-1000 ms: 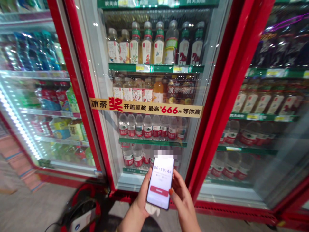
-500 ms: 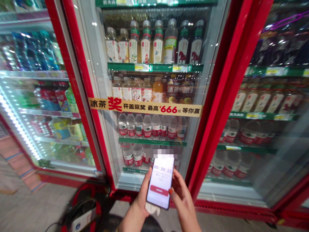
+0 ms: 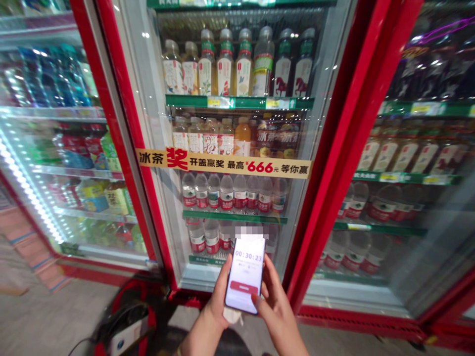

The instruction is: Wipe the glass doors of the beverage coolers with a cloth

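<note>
A smartphone [image 3: 245,271] is held upright and tilted in front of me, its bright screen showing 00:30:23 above a red button. My left hand [image 3: 218,299] is closed around the phone's left side and lower back. Some crumpled white material, like tissue [image 3: 232,315], shows under the phone's bottom edge by that palm. My right hand [image 3: 276,306] grips the right edge, with its fingers partly hidden behind the phone. Its thumb, with an orange-red nail, lies over the lower right of the screen, by the red button's corner.
A red-framed glass-door fridge [image 3: 174,237] of bottled drinks stands ahead, with a yellow promotional strip [image 3: 222,164] across its door. Similar fridges flank it left and right. A black-and-red bag [image 3: 128,329] with a white device sits on the floor at lower left, near stacked boxes [image 3: 31,242].
The phone and both hands have shifted slightly left and up. My right thumb has moved inward over the screen toward the red button. The displayed time is the same.
</note>
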Demonstrator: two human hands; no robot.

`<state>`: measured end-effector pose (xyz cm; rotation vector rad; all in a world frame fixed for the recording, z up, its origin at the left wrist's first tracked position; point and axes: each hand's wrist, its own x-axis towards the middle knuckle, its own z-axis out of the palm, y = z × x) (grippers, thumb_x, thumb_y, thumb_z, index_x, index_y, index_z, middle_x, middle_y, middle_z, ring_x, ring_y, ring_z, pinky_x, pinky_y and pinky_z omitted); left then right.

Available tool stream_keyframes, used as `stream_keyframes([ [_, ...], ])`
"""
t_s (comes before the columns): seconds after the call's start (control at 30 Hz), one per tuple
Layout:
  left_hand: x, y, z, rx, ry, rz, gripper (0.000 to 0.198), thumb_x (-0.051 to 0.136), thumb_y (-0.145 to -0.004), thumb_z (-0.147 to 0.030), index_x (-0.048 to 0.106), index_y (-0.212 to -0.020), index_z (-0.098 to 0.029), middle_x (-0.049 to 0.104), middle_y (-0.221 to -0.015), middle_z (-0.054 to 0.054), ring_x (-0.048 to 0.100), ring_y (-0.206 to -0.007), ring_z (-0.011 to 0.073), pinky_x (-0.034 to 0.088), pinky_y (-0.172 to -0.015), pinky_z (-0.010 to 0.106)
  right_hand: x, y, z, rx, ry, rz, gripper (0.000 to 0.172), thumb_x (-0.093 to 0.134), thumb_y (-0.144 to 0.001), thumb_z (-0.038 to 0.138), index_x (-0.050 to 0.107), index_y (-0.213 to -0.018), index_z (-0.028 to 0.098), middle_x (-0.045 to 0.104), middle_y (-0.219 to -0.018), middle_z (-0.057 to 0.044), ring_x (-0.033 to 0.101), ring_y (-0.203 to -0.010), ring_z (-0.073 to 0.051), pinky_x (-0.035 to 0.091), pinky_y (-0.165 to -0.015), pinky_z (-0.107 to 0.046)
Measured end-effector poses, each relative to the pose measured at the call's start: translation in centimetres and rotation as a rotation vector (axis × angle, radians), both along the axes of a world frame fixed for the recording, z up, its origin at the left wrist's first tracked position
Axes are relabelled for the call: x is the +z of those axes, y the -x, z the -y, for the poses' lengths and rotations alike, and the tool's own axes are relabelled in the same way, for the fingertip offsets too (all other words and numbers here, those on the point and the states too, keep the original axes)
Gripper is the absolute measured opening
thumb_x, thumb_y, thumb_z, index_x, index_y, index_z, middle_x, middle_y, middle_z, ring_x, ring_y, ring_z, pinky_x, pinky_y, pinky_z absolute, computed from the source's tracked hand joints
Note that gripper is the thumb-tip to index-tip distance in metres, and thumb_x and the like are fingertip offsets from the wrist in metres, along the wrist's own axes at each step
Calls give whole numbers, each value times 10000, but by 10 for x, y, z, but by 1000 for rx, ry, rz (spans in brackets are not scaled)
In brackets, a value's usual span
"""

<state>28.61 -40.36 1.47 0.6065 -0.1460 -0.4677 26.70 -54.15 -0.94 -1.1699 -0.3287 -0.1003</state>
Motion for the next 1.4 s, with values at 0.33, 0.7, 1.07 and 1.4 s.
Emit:
stream_keyframes([
  [0.33,6,0,3,-49,14,75,869,550,-934,-826,731,-1358,-90,823,-1062,198,789,-1026,346,601,-940,438,10,4,-3,89,1,10,963,750,-975,523,146,-1724,495,448,-1734,-57,580,-1485,-280,545,-1178,-464],
  [0.7,3,0,3,-12,29,41,827,612,-927,-779,727,-1367,-88,820,-1071,208,789,-1044,354,603,-956,450,10,4,0,77,1,7,945,751,-965,535,193,-1725,472,421,-1750,-58,541,-1521,-300,513,-1211,-491],
  [1.07,7,1,2,33,4,-27,721,691,-928,-699,750,-1337,-109,824,-1142,191,792,-1085,338,620,-1001,472,28,6,6,29,-52,-153,766,802,-870,513,558,-1574,337,658,-1543,-88,626,-1427,-322,525,-1190,-487],
  [1.4,4,0,6,12,-7,5,728,700,-921,-705,758,-1320,-99,824,-1139,200,798,-1067,337,633,-973,466,40,8,6,26,-64,-132,635,822,-858,538,634,-1420,312,726,-1436,-86,687,-1326,-322,555,-1131,-461],
])
